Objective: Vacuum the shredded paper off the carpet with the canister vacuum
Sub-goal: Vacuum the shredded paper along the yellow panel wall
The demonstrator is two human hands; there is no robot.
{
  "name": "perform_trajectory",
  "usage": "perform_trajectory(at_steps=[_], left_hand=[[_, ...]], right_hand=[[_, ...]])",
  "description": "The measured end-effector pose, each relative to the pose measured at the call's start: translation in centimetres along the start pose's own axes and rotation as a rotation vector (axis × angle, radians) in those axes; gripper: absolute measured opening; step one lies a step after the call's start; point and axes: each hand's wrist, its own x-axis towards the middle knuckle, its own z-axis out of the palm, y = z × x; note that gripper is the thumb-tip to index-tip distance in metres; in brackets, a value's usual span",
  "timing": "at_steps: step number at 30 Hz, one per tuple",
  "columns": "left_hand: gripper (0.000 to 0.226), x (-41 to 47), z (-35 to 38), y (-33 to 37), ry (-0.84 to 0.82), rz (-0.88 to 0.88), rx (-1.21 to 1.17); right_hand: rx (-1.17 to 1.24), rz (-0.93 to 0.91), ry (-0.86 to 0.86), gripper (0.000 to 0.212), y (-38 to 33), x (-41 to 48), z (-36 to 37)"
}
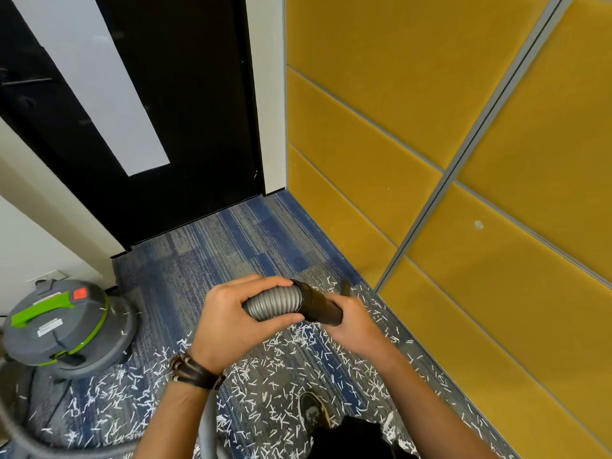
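Hands, two, both on one hose assembly. Left hand [231,323], dark wristband [193,371] at the wrist, fingers and thumb curled round the grey ribbed hose [275,303] just behind its joint. Right hand [351,326] wrapped round the black tube [319,308] that the hose feeds, its fingers mostly hidden beneath. Held so, by my reading, that one hand steadies the flexible part while the other aims the rigid part; the tube slopes down and away toward the foot of the yellow wall [381,134], its far end blurred above the far edge of the litter. Hose, one, dropping below the left forearm and out of view at the bottom. Vacuum [63,326], one, grey with green handle and red switch, parked on the carpet [231,233] at the left by the white wall, likely to keep it clear of the sweep yet within the hose's reach. Paper [271,376]: white strips past counting, thick on the carpet beneath and behind the hands, thinner beside the vacuum, almost none on the stretch up to the door [198,111]. Door, one, black with a pale panel. Shoe [313,414], one in view, standing among the strips. Most of the litter judged still to be lifted
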Motion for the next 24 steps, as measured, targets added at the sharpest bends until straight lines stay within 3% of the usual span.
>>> perform_trajectory(at_steps=[8,14,24], left_hand=[[0.052,0.0,0.5,0.0,-0.06,0.017,-0.034],[0.05,-0.1,0.2,0.3,-0.003,0.022,0.058],[0.051,-0.5,0.2,0.0,-0.032,0.001,0.003]], right_hand=[[0.062,0.026,0.019,0.024,1.1,-2.0,1.2],[0.005,0.049,0.042,0.034,0.6,-0.8,1.0],[0.082,0.025,0.015,0.023,0.6,-0.9,1.8]])
